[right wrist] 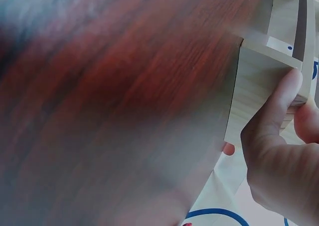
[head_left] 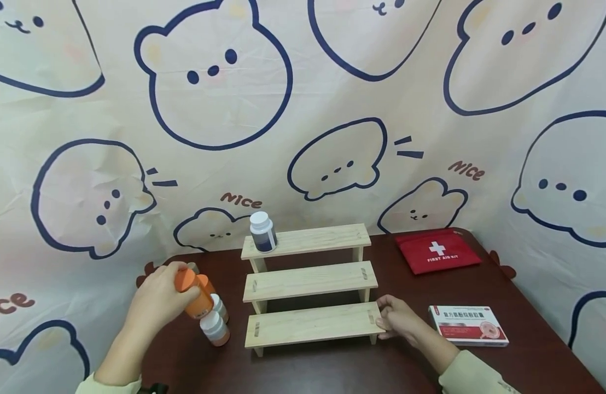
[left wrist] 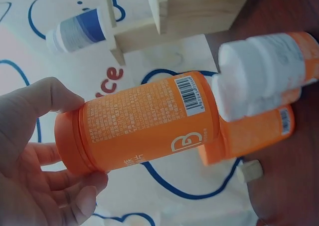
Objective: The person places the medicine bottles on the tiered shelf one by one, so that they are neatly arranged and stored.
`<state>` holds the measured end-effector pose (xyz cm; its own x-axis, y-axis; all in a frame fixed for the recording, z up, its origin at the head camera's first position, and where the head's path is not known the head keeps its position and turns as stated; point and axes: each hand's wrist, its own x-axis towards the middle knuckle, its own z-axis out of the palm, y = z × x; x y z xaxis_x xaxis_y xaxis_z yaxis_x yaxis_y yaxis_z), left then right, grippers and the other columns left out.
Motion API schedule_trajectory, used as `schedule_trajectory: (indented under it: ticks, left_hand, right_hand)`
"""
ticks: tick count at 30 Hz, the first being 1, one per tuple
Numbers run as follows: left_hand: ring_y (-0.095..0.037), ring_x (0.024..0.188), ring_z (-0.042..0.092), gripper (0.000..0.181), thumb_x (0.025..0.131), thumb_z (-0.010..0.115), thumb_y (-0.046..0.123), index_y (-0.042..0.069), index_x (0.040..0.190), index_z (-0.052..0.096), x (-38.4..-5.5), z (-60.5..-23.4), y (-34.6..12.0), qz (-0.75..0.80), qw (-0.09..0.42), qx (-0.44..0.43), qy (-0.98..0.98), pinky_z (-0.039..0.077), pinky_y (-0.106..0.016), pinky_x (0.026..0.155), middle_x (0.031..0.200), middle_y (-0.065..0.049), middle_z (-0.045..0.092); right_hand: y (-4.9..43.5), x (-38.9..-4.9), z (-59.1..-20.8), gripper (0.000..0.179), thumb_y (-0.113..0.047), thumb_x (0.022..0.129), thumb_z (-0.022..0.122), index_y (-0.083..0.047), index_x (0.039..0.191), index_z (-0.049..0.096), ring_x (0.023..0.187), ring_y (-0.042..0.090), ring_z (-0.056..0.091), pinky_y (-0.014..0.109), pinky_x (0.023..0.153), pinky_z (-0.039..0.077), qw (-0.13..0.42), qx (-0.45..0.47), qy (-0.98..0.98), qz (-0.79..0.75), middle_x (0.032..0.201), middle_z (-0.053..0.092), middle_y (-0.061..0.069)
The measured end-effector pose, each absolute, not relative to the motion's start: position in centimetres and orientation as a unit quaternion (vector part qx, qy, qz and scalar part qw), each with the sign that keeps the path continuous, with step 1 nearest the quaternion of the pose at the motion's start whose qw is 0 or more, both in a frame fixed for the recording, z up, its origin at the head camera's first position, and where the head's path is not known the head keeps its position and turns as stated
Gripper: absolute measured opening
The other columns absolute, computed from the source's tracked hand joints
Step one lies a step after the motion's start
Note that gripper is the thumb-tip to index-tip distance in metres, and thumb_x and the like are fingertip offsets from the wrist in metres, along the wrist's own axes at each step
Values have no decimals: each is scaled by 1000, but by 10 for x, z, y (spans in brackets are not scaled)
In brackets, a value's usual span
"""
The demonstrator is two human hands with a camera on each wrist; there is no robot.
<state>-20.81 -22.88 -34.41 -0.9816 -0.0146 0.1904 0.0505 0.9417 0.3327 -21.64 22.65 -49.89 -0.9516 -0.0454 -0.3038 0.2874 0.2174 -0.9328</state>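
My left hand point(head_left: 160, 298) grips an orange pill bottle point(left wrist: 144, 123) by its cap end, thumb on one side and fingers on the other. In the head view this bottle is tilted and overlaps another orange bottle point(head_left: 207, 283) behind it. Beside them are white-capped bottles point(head_left: 214, 327) with orange lower parts. My right hand point(head_left: 401, 320) pinches the right end of the lowest step of a three-tier wooden shelf point(head_left: 313, 326). On the top step, at its left end, stands a white bottle with a dark blue label point(head_left: 264, 234).
A red first aid kit pouch point(head_left: 437, 253) lies at the back right of the dark brown table point(head_left: 332, 372). Nearer, to the right of my right hand, is a white and red medicine box point(head_left: 469, 326). A cloth printed with cartoon bears point(head_left: 214, 109) hangs behind the table.
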Motion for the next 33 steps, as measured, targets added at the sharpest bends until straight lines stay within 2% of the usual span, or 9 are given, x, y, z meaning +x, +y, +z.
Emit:
schedule_trajectory:
  ticks: [5, 18, 25, 33]
  left_hand:
    - [-26, 76, 50, 52, 76, 66, 25, -2, 118, 53, -211, -340, -215, -171, 107, -26, -979, 37, -31, 55, 101, -21, 56]
    - [-26, 79, 49, 52, 75, 67, 24, 1, 120, 54, -216, -334, -178, -183, 85, -51, -978, 41, -32, 58, 99, -17, 57]
    - [-27, 83, 51, 51, 75, 68, 25, 3, 120, 56, -216, -329, -162, -186, 100, -77, -974, 45, -37, 63, 103, -16, 59]
    - [-23, 81, 51, 49, 74, 69, 24, 7, 119, 59, -212, -324, -137, -186, 130, -132, -965, 44, -32, 62, 102, -9, 59]
  right_hand:
    - [225, -220, -495, 39, 12, 78, 54, 9, 116, 46, 60, 20, 58, 37, 55, 56, 128, 71, 775, -614, 81, 51, 15]
    - [224, -220, -497, 36, 12, 78, 55, 7, 113, 49, 58, 20, 57, 36, 53, 55, 118, 79, 783, -605, 79, 51, 14]
    - [222, -220, -491, 36, 13, 79, 54, 8, 114, 48, 59, 20, 57, 35, 53, 56, 121, 82, 786, -601, 80, 51, 15]
    - [225, -217, -492, 39, 12, 80, 53, 8, 118, 47, 61, 20, 59, 35, 55, 56, 134, 93, 788, -594, 84, 52, 15]
